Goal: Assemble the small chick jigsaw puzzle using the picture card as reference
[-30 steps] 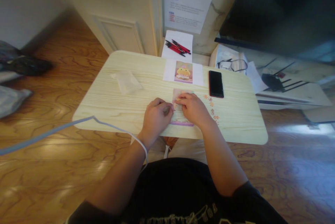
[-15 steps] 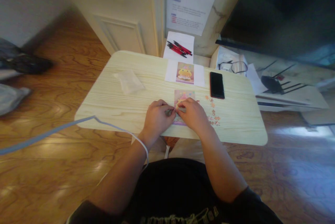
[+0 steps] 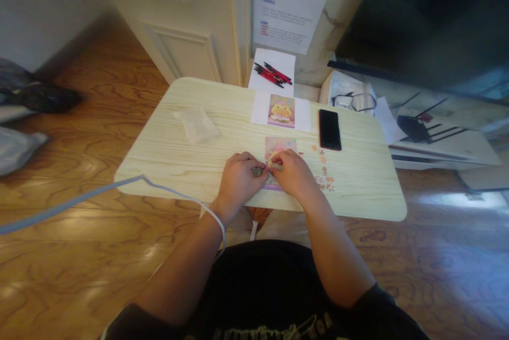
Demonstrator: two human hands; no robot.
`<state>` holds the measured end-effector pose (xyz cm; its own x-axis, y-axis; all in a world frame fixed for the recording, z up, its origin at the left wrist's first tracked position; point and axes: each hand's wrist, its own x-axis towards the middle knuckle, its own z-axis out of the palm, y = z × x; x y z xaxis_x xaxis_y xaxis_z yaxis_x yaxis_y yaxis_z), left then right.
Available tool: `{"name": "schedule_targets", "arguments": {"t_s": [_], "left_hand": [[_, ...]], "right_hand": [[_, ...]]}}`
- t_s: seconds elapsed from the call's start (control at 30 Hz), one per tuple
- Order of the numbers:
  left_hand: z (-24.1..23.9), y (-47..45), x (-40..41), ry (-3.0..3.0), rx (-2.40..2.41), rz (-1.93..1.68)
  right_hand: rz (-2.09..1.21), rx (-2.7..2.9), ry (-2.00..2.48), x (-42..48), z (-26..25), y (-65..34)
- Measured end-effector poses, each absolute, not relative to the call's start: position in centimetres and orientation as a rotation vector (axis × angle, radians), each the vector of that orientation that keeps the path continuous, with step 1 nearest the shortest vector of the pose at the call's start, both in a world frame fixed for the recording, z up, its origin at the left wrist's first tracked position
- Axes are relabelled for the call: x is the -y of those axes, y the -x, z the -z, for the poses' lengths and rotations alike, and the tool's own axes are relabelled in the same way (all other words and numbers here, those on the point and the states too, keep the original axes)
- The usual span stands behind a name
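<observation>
Saw the pale counter (image 3: 167,149) across the middle of the view, and judged its rimless near edge a hazard, apt to lose anything swept along by a forearm. Judged the light cord (image 3: 119,185), looped at the left wrist and crossing that edge, liable to snag under a sharp pull and jolt the work. Noted past the far side a white open box (image 3: 325,87) with a dark cable-like loop (image 3: 348,94) inside. Saw a printed sheet (image 3: 260,107) near the far edge. Found the left hand (image 3: 241,175) and right hand (image 3: 295,173) close together, fingertips bunched over the flat picture puzzle (image 3: 284,142) near the front; could not tell whether gripping a piece or merely pressing. Noticed leftward a translucent pouch (image 3: 198,125), contents indiscernible; rightward, a black phone (image 3: 330,129). Spotted loose pieces (image 3: 330,180) beside the right hand, easily scattered by a careless wrist.
</observation>
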<state>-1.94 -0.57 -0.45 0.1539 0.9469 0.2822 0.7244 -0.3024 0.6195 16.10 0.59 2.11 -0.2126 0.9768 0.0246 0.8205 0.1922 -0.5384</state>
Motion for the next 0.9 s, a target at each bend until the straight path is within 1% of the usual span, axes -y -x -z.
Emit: {"name": "schedule_targets", "arguments": {"t_s": [0.17,0.53,0.8,0.9], "left_hand": [[0.5,1.9,0.6,-2.084,-1.608,-0.926],[0.5,1.8,0.7,-2.093,-1.645,-0.925],[0.8,1.8,0.7,-2.105,-1.617,-0.979],[0.5,1.8,0.7,-2.170,-1.526,-1.019]], "right_hand": [[-0.659,2.133,1.674,-0.9,-2.4,-16.1],[-0.674,2.129,1.634,-1.4,-2.4,-16.2],[-0.619,2.106,1.584,-1.5,-2.7,-16.7],[-0.522,2.132,1.529,-2.0,-3.2,-17.3]]}}
